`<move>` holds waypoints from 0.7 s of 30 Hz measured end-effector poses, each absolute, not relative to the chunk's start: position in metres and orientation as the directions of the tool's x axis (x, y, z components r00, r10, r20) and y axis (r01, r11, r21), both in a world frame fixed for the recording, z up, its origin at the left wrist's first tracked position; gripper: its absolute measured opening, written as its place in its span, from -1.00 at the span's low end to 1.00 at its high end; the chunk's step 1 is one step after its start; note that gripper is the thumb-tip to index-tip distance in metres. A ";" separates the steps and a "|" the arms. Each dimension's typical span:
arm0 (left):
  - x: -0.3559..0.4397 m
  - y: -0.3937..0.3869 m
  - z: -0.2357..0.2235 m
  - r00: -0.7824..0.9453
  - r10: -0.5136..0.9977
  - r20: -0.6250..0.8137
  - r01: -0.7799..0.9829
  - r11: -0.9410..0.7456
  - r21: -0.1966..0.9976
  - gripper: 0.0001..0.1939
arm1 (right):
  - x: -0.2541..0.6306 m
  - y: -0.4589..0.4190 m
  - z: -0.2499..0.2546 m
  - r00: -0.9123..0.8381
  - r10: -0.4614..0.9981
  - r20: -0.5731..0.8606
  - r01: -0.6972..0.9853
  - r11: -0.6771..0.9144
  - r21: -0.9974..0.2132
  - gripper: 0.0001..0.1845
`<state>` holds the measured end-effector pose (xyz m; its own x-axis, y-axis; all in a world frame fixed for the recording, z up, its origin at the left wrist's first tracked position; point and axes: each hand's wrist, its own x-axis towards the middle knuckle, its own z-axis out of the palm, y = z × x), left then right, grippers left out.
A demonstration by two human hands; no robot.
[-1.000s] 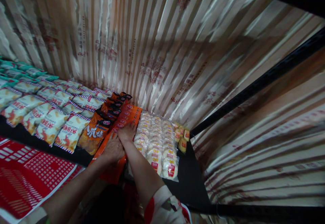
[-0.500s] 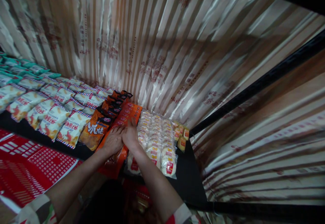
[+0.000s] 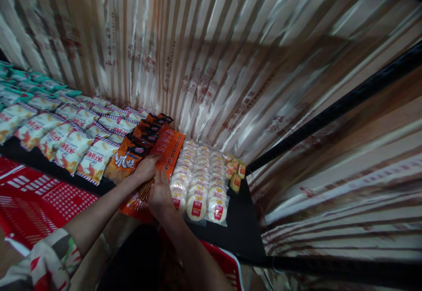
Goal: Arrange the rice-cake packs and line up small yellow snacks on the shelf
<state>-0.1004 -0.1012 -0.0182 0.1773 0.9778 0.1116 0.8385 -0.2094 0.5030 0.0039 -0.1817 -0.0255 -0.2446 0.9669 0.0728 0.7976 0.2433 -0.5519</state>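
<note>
An orange snack bag (image 3: pixel 169 148) lies on the black display surface, and brown sticks show through its clear lower part. My left hand (image 3: pixel 147 169) rests on the left side of this bag, fingers stretched out over it. Against its lower right part lies my right hand (image 3: pixel 160 194), fingers extended up along the bag; its palm side is hidden. Left of my hands are orange-and-black snack bags (image 3: pixel 123 161) in an overlapping row. To the right are round white crackers (image 3: pixel 198 203) in clear packs, set in rows.
White snack bags (image 3: pixel 97 159) and teal bags (image 3: pixel 23 86) fill the left side. Small yellow packs (image 3: pixel 235 181) sit at the right end of the black surface (image 3: pixel 242 225). A red basket (image 3: pixel 39 207) stands below left. Behind hangs a pleated curtain (image 3: pixel 204 62), crossed by a dark pole (image 3: pixel 329 110).
Both hands have slid down the orange bag toward me, uncovering more of its upper part. They were close together on its middle; now my right hand is lower than my left.
</note>
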 end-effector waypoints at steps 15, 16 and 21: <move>-0.072 -0.071 0.003 0.120 0.993 0.021 0.952 -0.121 0.282 -0.63 | 0.002 -0.191 -0.030 -0.451 0.891 0.050 0.820 0.436 -0.371 -0.51; -0.069 -0.068 0.001 0.155 0.986 0.063 0.950 -0.166 0.266 -0.64 | 0.002 -0.191 -0.029 -0.449 0.892 0.056 0.822 0.437 -0.366 -0.51; -0.051 -0.043 -0.018 0.229 0.959 0.167 0.938 -0.263 0.224 -0.55 | 0.002 -0.194 -0.024 -0.412 0.910 0.051 0.841 0.401 -0.363 -0.48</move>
